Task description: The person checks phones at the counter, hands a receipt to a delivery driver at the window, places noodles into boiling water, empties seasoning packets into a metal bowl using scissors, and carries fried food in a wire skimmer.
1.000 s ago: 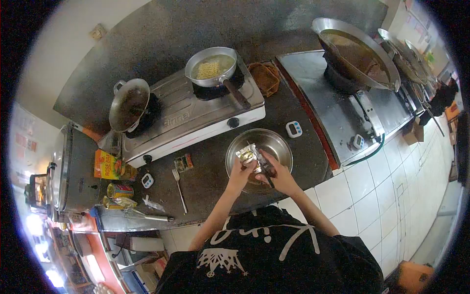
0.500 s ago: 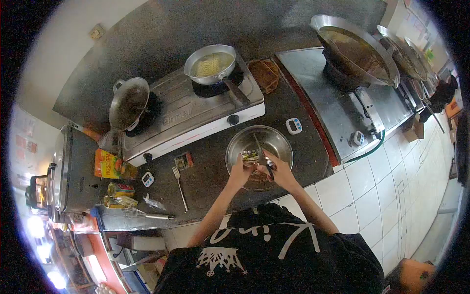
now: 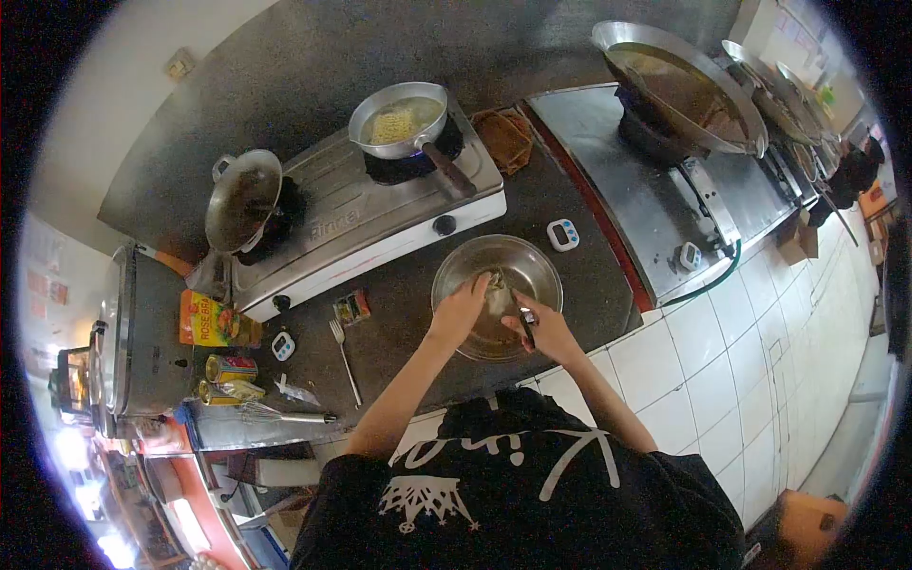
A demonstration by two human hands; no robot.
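Note:
A steel bowl (image 3: 449,261) stands on the dark counter in front of me, and both hands are over it. My left hand (image 3: 460,312) is closed on a small shiny sachet (image 3: 496,281), partly covered by the fingers. To the right, my right hand (image 3: 549,332) is closed around a black-handled cutting tool (image 3: 527,321); whether it is scissors or a knife I cannot make out. Beyond the bowl, a two-burner stove (image 3: 332,242) carries a saucepan (image 3: 358,130) with a noodle block (image 3: 393,125) in liquid.
A wok (image 3: 217,211) sits on the left burner. Around the bowl lie a timer (image 3: 563,235), a fork (image 3: 346,366), a small packet (image 3: 351,308) and a whisk (image 3: 285,416). Cans (image 3: 231,369) and a yellow packet (image 3: 201,318) stand left; a large oil pan (image 3: 608,40) is at right.
My left hand has shifted up and slightly left with the sachet, away from my right hand. The tool's blade, which lay across the sachet, no longer shows clearly. The view has shifted slightly.

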